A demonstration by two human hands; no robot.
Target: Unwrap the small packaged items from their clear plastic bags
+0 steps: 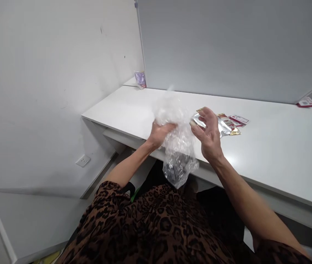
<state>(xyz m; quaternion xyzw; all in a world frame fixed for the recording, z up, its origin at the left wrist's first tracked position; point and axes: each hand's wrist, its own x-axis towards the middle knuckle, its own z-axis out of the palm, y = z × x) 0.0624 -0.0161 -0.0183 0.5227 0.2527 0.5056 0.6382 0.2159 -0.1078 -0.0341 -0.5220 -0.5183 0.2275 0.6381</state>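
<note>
1. A crumpled clear plastic bag (178,146) is held up in front of the body, just over the near edge of the tabletop (268,154). Its lower end hangs below both hands, and something dark is seen through the plastic there; what it is cannot be told.
2. The bag is gripped by the left hand (160,134), which is closed around the bunched upper part, with the bulk of the plastic rising above and to the right of it.
3. The right hand (209,137) is held just right of the bag with the fingers spread and curved. It is released; only the thumb tip seems to touch the plastic.
4. The step in hand is judged to be the handling of the bag's bunched top, one hand holding while the other is brought in.
5. The next move is judged to call for a second grip on the thin, slippery film, taken well above the hanging weight.
6. Just beyond the right hand, flat foil packets (227,124) are laid on the tabletop.
7. Far beyond the left hand, a small purple packet (140,78) is seen by the grey partition (227,47).
</note>
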